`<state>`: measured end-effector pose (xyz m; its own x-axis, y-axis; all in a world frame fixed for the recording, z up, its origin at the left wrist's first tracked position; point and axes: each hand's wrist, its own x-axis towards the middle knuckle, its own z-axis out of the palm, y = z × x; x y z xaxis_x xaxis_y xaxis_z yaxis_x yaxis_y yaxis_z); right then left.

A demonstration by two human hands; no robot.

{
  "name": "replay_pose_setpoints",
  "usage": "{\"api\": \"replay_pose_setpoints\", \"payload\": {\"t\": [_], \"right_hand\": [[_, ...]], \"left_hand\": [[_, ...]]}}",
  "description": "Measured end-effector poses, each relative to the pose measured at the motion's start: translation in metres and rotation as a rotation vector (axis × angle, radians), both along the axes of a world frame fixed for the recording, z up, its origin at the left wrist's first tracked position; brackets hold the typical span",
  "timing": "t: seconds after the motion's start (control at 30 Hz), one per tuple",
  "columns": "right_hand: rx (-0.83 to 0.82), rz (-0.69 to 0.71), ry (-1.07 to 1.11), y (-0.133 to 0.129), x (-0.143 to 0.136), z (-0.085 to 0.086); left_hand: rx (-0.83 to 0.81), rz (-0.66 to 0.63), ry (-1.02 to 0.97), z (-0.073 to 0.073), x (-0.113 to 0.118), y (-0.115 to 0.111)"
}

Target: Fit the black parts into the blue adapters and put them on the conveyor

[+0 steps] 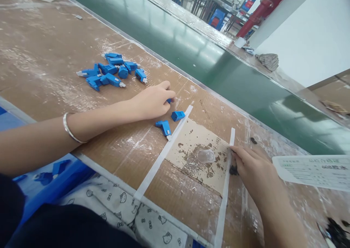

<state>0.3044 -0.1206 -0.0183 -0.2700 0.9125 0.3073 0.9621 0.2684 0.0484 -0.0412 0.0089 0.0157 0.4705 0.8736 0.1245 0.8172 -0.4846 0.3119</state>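
Observation:
My left hand [154, 100] is closed on a small blue plastic part [168, 100], mostly hidden by the fingers. Just below it on the board lie two more blue parts, a short block [178, 115] and an angled piece [164, 127] with a white tip. My right hand [253, 168] is pinched at the right tape strip [228, 164]; whatever its fingertips hold is too small to make out. Under those fingers sits a small black piece [233, 169]. Between both hands, a small clear cup [206, 156] rests on a stained cardboard square [191, 138].
A pile of blue parts [111, 69] lies at the upper left. Beyond the cardboard-covered table runs a green conveyor belt [191, 55]. On the right are a white labelled container [311, 171] and a black heap [337, 233]. A blue bin [82, 171] stands below the front edge.

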Motion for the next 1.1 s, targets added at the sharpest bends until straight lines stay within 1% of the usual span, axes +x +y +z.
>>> {"api": "replay_pose_setpoints", "payload": {"t": [0.13, 0.27, 0.4, 0.47, 0.57, 0.7, 0.77, 0.87, 0.97, 1.03, 1.1], "right_hand": [[0.016, 0.075, -0.065, -0.003, 0.005, -0.002], [-0.003, 0.144, -0.105, -0.002, 0.011, 0.0], [-0.012, 0.165, -0.108, -0.002, 0.01, 0.005], [-0.038, 0.145, -0.08, -0.003, 0.008, 0.008], [-0.117, 0.064, 0.044, -0.003, 0.009, 0.013], [-0.276, -0.034, 0.306, 0.002, 0.015, 0.017], [-0.319, -0.069, 0.431, 0.004, 0.015, 0.018], [-0.289, -0.078, 0.597, 0.004, 0.009, 0.021], [-0.189, -0.012, 0.755, 0.0, -0.002, 0.026], [-0.124, 0.029, 0.789, -0.004, -0.009, 0.028], [-0.098, 0.061, 0.756, -0.009, -0.016, 0.029]], "left_hand": [[0.022, -0.002, -0.02, 0.001, 0.001, -0.001], [0.036, 0.023, -0.061, -0.004, 0.002, 0.0], [0.022, 0.035, -0.052, -0.009, 0.002, 0.003], [0.025, 0.048, -0.03, -0.011, 0.002, 0.005], [0.035, 0.054, -0.014, -0.014, 0.002, 0.006], [0.061, 0.03, -0.018, -0.016, 0.002, 0.007], [0.082, 0.024, -0.013, -0.017, 0.002, 0.008], [0.069, 0.045, 0.021, -0.016, 0.002, 0.009], [0.05, 0.043, 0.043, -0.015, 0.001, 0.009], [0.046, 0.028, 0.03, -0.013, 0.001, 0.008], [0.017, 0.038, -0.029, -0.01, 0.0, 0.008]]}}
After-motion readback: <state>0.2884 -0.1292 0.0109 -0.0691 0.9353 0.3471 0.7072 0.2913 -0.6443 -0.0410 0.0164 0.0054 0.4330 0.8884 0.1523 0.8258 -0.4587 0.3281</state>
